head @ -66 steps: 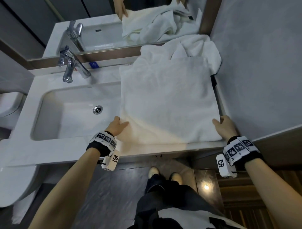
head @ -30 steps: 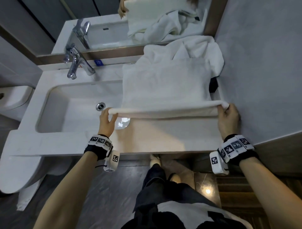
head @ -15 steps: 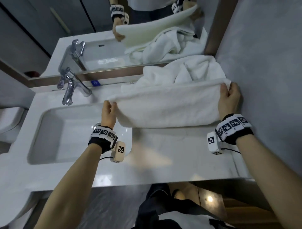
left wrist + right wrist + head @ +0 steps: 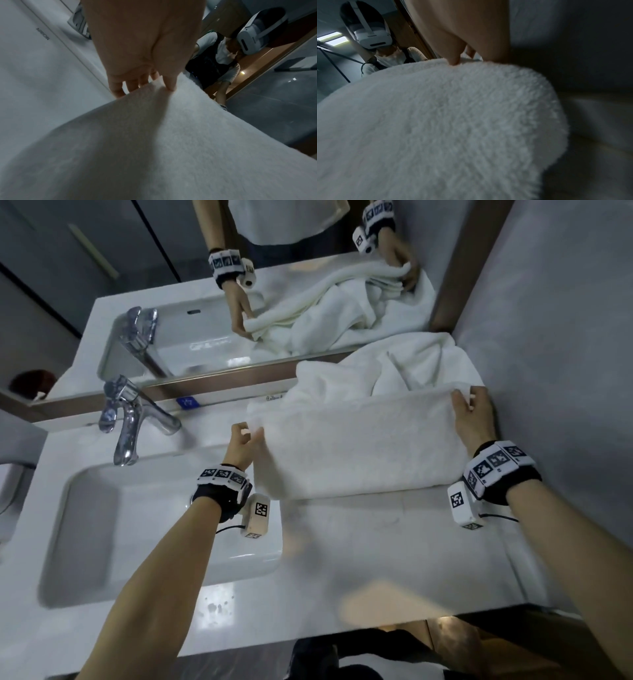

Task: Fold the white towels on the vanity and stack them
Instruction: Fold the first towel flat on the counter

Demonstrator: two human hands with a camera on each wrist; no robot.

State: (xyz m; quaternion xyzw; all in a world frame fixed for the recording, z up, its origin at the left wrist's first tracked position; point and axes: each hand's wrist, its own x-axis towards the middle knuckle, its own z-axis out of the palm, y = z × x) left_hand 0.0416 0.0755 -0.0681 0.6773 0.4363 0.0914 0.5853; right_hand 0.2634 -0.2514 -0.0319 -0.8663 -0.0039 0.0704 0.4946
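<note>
My left hand [image 4: 244,444] and right hand [image 4: 474,419], each pinching a towel [image 4: 359,453] corner, have carried the near edge back: first fold nearly laid.

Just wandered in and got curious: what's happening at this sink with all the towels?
A person is folding a white towel on the vanity counter beside the sink. The left hand pinches the towel's far left corner and the right hand pinches the far right one, with the near half doubled over toward the mirror. Behind it lies a crumpled towel, not yet folded. No stack exists yet.
</note>
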